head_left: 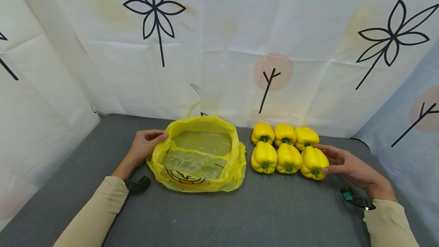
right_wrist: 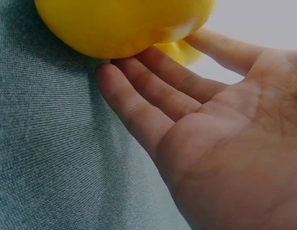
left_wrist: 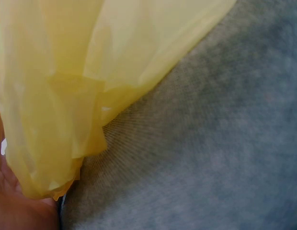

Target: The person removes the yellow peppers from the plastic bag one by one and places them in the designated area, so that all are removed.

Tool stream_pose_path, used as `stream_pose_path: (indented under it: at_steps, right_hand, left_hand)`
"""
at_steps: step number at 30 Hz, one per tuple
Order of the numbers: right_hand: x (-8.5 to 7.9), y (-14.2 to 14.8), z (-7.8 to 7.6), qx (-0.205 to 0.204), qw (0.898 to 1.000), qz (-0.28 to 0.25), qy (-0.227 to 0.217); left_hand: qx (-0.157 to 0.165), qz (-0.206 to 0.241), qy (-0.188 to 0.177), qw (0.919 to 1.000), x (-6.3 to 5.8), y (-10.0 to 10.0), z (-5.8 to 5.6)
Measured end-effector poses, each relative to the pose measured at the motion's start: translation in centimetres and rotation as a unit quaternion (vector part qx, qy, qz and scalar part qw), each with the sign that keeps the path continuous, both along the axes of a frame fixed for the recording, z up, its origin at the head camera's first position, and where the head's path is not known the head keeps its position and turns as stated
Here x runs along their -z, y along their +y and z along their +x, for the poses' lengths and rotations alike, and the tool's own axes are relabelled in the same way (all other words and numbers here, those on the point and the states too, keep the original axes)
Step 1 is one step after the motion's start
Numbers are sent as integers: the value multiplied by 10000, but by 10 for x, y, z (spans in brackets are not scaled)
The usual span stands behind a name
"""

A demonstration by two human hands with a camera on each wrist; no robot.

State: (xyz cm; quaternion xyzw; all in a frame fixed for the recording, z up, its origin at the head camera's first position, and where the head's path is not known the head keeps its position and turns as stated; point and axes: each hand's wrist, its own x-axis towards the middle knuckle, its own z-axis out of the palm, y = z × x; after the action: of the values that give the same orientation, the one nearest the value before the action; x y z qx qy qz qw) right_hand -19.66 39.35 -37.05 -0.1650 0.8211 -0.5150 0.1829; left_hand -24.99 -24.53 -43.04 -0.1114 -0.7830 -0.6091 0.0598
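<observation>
A yellow plastic bag [head_left: 192,186] stands with its mouth spread wide, a printed pattern on its front. At the bag's left rim, my left hand [head_left: 145,146] pinches the plastic between thumb and fingers; in the left wrist view folds of the bag [left_wrist: 52,124] cover most of that hand. Yellow bell peppers [head_left: 289,157] with green stems sit in two rows of three. My right hand [head_left: 354,167] is at the front right bell pepper [head_left: 313,163], thumb on its near side and fingers on its far side. The right wrist view shows nearly straight fingers [right_wrist: 139,108] right at that pepper's surface.
Everything rests on a dark grey table [head_left: 212,220]. Behind it hangs a pale curtain [head_left: 226,87] with flower and tree drawings, continuing along both sides. The pepper rows are just right of the bag. Dark bands [head_left: 138,185] circle both wrists.
</observation>
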Motion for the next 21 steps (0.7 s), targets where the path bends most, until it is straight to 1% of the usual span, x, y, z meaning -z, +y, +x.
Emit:
stream_pose_path:
  at_steps: [9,21]
  right_hand:
    - [1,0,0,14,9999,48,-111]
    - [4,1,-1,-56,9999,-62,-101]
  left_hand:
    - [-52,-70,-41,10000,1,1,0]
    - [-63,-95,-43,9999,0,0,0]
